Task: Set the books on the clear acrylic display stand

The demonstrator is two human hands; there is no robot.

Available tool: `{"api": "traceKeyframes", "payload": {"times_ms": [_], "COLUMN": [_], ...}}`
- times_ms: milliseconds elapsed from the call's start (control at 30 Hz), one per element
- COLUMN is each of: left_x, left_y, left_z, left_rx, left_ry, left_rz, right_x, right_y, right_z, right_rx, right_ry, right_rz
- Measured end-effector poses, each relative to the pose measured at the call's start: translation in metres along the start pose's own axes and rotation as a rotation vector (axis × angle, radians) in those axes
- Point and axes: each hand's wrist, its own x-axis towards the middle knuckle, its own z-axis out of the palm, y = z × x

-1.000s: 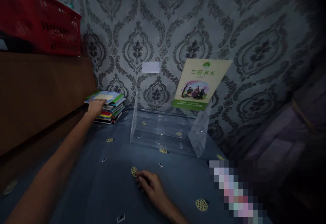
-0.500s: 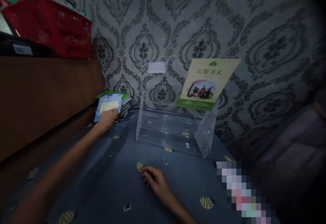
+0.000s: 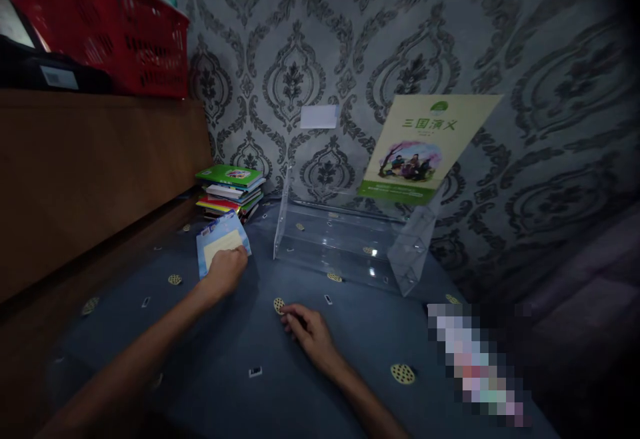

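A blue book (image 3: 223, 242) is gripped at its near right edge by the left hand (image 3: 226, 272), its fingers closed tight, on the near side of a stack of books (image 3: 231, 189) at the far left. Nothing is held by the right hand (image 3: 309, 332), which is loosely curled with a narrow gap at the thumb, over the dark cloth (image 3: 285, 399). Farther right, a pale book (image 3: 425, 152) is propped in a clear rack (image 3: 413, 252).

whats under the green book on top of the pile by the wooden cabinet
More books lie stacked under the green book, with white, yellow and red edges showing. Their front covers are mostly covered, so their titles can't be seen.
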Motion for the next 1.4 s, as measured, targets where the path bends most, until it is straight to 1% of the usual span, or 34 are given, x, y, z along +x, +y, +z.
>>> {"api": "traceKeyframes", "payload": {"times_ms": [167,233,300,367,467,533,567,600,667,767,833,900,1033,1167,1267,1400], "left_x": [-0.032,-0.044,-0.056,-0.067,-0.08,-0.086,-0.087,-0.088,-0.084,-0.067,-0.051,-0.032,-0.002,0.006,0.003,0.002], "left_y": [0.029,0.045,0.063,0.085,0.116,0.128,0.13,0.128,0.118,0.096,0.083,0.072,0.051,0.033,0.025,0.017], "left_z": [-0.005,-0.009,-0.011,-0.01,-0.003,0.005,0.009,0.014,0.025,0.046,0.059,0.068,0.074,0.077,0.08,0.083], "left_rx": [-0.067,-0.108,-0.152,-0.189,-0.217,-0.218,-0.222,-0.233,-0.286,-0.374,-0.378,-0.365,-0.363,-0.375,-0.395,-0.435], "left_ry": [-0.09,-0.109,-0.12,-0.134,-0.148,-0.106,-0.07,-0.031,0.028,0.052,0.07,0.085,0.107,0.135,0.141,0.138], "left_rz": [0.136,0.198,0.255,0.308,0.372,0.415,0.438,0.459,0.492,0.502,0.472,0.408,0.29,0.199,0.194,0.235], "right_x": [0.0,0.001,0.004,0.006,0.005,0.002,0.001,-0.001,-0.002,-0.002,-0.002,-0.003,-0.008,-0.021,-0.037,-0.06], "right_y": [-0.005,-0.007,-0.008,-0.009,-0.01,-0.01,-0.009,-0.007,-0.004,-0.001,-0.001,-0.003,-0.008,-0.011,-0.015,-0.024], "right_z": [0.002,0.004,0.003,-0.004,-0.023,-0.035,-0.039,-0.041,-0.041,-0.035,-0.032,-0.032,-0.032,-0.025,-0.017,-0.01], "right_rx": [-0.009,0.044,0.14,0.23,0.243,0.226,0.226,0.23,0.217,0.175,0.169,0.169,0.157,0.179,0.228,0.273], "right_ry": [0.001,0.026,0.033,0.034,0.079,0.075,0.06,0.049,0.07,0.09,0.062,0.036,-0.024,-0.088,-0.105,-0.125], "right_rz": [-0.024,-0.023,0.023,0.107,0.176,0.179,0.183,0.186,0.171,0.144,0.158,0.171,0.176,0.234,0.27,0.277]}}
